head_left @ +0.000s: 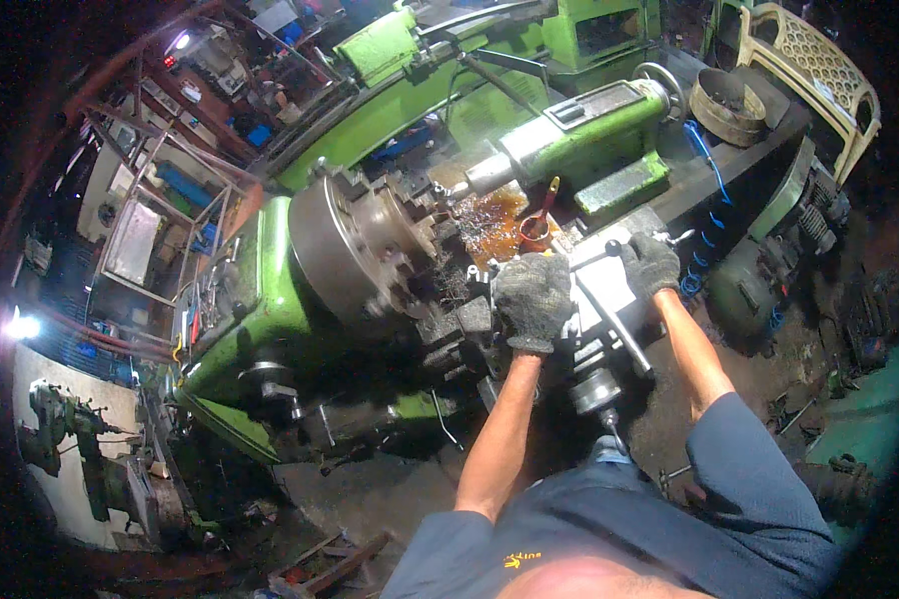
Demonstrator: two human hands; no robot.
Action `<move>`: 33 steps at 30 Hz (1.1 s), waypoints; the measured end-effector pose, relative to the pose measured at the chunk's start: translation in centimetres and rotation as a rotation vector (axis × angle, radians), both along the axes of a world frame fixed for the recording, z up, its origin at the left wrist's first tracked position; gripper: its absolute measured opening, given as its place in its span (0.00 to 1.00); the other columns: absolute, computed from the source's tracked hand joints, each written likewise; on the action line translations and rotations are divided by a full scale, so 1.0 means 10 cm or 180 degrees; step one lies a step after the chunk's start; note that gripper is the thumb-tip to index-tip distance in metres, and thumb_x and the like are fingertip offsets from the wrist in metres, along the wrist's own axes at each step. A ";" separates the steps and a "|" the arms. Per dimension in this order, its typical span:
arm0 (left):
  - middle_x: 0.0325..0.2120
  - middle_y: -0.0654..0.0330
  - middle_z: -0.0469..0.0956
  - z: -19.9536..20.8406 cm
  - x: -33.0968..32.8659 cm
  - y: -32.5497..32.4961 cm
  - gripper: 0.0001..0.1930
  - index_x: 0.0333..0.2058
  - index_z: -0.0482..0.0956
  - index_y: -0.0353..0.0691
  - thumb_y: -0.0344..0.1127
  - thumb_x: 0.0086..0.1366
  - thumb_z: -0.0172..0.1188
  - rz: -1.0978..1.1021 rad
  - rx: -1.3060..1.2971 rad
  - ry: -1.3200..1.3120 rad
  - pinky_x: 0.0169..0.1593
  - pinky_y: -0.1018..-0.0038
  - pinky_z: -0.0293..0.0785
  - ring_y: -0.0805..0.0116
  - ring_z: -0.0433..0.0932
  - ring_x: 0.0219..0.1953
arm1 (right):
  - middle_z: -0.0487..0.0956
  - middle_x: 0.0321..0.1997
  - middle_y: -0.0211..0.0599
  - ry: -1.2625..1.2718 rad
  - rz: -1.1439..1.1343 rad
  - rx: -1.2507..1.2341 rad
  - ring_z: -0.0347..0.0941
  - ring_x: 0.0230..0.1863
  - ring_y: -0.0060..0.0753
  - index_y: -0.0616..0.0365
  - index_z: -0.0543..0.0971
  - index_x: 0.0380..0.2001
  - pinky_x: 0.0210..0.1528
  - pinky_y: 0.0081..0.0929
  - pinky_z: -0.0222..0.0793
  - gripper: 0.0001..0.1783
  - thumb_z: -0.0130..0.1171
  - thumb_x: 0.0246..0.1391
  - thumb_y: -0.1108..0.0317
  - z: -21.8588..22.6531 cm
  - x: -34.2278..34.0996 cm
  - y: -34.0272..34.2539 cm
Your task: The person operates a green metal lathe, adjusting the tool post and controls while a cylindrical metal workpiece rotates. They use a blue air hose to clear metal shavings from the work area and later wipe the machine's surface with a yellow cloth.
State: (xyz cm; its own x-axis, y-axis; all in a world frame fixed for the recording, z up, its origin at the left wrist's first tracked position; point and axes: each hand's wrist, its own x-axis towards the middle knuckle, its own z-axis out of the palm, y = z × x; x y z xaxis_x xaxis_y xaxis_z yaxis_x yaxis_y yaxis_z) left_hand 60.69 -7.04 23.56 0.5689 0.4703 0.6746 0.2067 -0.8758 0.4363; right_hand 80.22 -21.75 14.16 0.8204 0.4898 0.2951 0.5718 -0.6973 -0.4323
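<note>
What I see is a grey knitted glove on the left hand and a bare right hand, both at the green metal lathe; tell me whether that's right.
The right hand is not bare: the head view shows it in a grey knitted glove too. The left hand does wear one, and both hands are at the green metal lathe.

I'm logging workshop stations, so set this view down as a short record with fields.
Machine: green-painted metal lathe
Left hand: grey-gloved hand, palm down; what lies under it is hidden
Right hand: grey-gloved hand, close by the dark ball knob of a thin metal rod; contact unclear
Between forearms: long, bare metal lever, slanting
Left of hands: large, round steel chuck
Beyond hands: small red cup with a slim handle rising from it; green tailstock
Far right: cream plastic chair
</note>
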 end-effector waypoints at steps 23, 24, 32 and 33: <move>0.21 0.51 0.74 -0.06 0.02 0.02 0.14 0.24 0.77 0.39 0.42 0.64 0.58 -0.0045 -0.0014 -0.0089 0.34 0.55 0.69 0.49 0.75 0.28 | 0.82 0.32 0.46 -0.0003 -0.0004 -0.0081 0.79 0.38 0.55 0.49 0.78 0.33 0.41 0.50 0.72 0.14 0.59 0.57 0.51 0.03 0.00 0.00; 0.22 0.51 0.74 -0.07 0.02 0.03 0.14 0.24 0.77 0.39 0.42 0.64 0.58 -0.0048 -0.0002 -0.0076 0.34 0.55 0.69 0.49 0.75 0.28 | 0.82 0.32 0.46 -0.0022 -0.0009 -0.0092 0.79 0.38 0.55 0.49 0.78 0.33 0.41 0.50 0.72 0.14 0.59 0.57 0.51 0.03 0.00 0.00; 0.22 0.51 0.75 -0.10 0.02 0.06 0.15 0.24 0.77 0.39 0.42 0.65 0.57 -0.0075 0.0075 -0.0034 0.34 0.55 0.69 0.50 0.75 0.28 | 0.82 0.32 0.46 -0.0010 -0.0064 -0.0128 0.79 0.37 0.54 0.50 0.79 0.33 0.41 0.50 0.72 0.14 0.59 0.56 0.51 0.07 -0.03 0.02; 0.22 0.51 0.75 -0.10 0.02 0.06 0.15 0.23 0.77 0.39 0.42 0.65 0.57 -0.0068 0.0067 -0.0020 0.34 0.55 0.69 0.50 0.75 0.28 | 0.82 0.32 0.45 0.0014 -0.0055 -0.0126 0.79 0.37 0.54 0.50 0.79 0.33 0.41 0.50 0.72 0.14 0.59 0.56 0.51 0.07 -0.03 0.02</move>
